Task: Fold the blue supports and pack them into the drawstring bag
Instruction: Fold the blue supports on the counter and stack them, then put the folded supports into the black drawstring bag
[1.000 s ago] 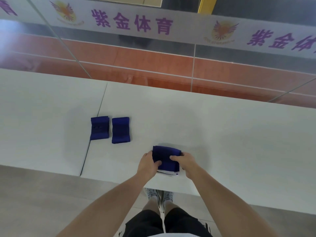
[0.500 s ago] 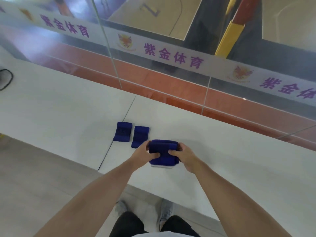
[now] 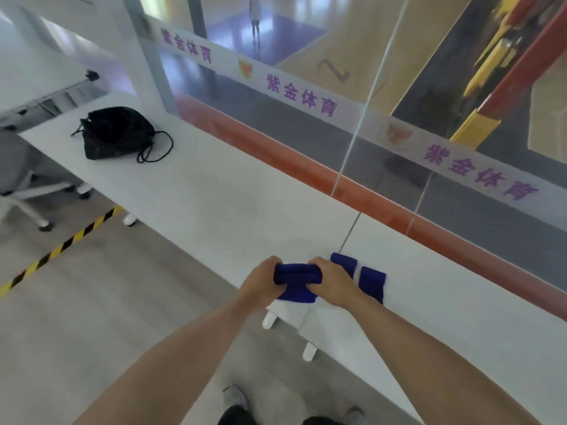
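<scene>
A folded blue support point(image 3: 296, 282) is held up off the white table point(image 3: 214, 197), over its near edge. My left hand point(image 3: 260, 283) grips its left side and my right hand point(image 3: 333, 282) its right side. Two more folded blue supports lie flat on the table just right of my right hand: one point(image 3: 345, 265) partly hidden behind that hand, the other point(image 3: 372, 283) beside it. The black drawstring bag point(image 3: 116, 133) lies at the far left end of the table, its cord looped out to the right.
A glass wall point(image 3: 383, 124) with purple lettering and an orange strip runs along the table's far side. A grey office chair point(image 3: 27, 176) stands at the left. Yellow-black tape point(image 3: 61, 246) crosses the floor. White table feet point(image 3: 270, 320) show below my hands.
Both hands have lifted the folded support off the table and carried it left, past the two lying supports. The view has swung left, bringing the black bag into sight.
</scene>
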`<action>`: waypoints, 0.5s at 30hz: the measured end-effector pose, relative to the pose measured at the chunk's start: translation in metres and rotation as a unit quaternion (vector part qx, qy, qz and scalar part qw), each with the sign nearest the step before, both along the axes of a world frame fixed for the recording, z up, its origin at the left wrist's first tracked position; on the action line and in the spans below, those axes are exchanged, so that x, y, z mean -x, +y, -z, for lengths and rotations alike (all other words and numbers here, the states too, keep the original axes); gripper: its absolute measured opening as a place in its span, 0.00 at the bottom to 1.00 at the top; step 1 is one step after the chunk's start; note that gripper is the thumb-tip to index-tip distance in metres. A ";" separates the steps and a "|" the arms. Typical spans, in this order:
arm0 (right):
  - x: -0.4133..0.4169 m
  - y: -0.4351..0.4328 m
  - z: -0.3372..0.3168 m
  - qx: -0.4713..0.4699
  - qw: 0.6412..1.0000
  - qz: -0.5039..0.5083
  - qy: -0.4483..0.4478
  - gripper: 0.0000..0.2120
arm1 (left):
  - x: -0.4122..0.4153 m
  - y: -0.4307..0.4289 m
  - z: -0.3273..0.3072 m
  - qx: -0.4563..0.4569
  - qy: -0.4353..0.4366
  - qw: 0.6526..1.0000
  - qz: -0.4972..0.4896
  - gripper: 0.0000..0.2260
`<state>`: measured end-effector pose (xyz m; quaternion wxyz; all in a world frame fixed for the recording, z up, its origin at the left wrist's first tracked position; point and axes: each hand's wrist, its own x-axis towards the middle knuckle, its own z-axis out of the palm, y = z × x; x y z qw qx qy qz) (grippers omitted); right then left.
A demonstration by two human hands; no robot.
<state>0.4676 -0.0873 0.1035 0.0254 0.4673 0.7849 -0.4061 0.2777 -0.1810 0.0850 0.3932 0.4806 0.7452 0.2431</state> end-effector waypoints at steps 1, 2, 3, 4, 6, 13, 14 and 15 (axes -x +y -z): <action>0.027 -0.003 -0.002 -0.015 1.000 -0.017 -0.003 0.14 | 0.025 -0.007 -0.002 -0.005 0.025 1.000 -0.001 0.12; 0.053 -0.007 -0.005 -0.026 0.999 -0.032 -0.002 0.14 | 0.049 -0.013 -0.005 -0.011 0.050 0.999 0.005 0.13; 0.077 -0.011 -0.008 -0.033 0.999 -0.041 -0.001 0.15 | 0.072 -0.019 -0.006 -0.018 0.075 0.997 0.014 0.15; 0.100 -0.014 -0.012 -0.038 0.998 -0.047 0.003 0.14 | 0.094 -0.023 -0.008 -0.023 0.098 0.995 0.022 0.17; 0.141 -0.017 -0.015 -0.039 0.998 -0.055 0.015 0.14 | 0.133 -0.029 -0.009 -0.031 0.127 0.991 0.021 0.20; 0.249 0.002 -0.022 -0.042 0.994 -0.096 0.038 0.13 | 0.232 -0.025 -0.016 -0.036 0.145 0.989 -0.016 0.18; 0.263 0.009 -0.021 -0.042 0.993 -0.102 0.039 0.14 | 0.244 -0.020 -0.017 -0.031 0.147 0.988 -0.019 0.17; 0.277 0.017 -0.020 -0.040 0.992 -0.110 0.040 0.14 | 0.257 -0.014 -0.018 -0.027 0.151 0.988 -0.021 0.16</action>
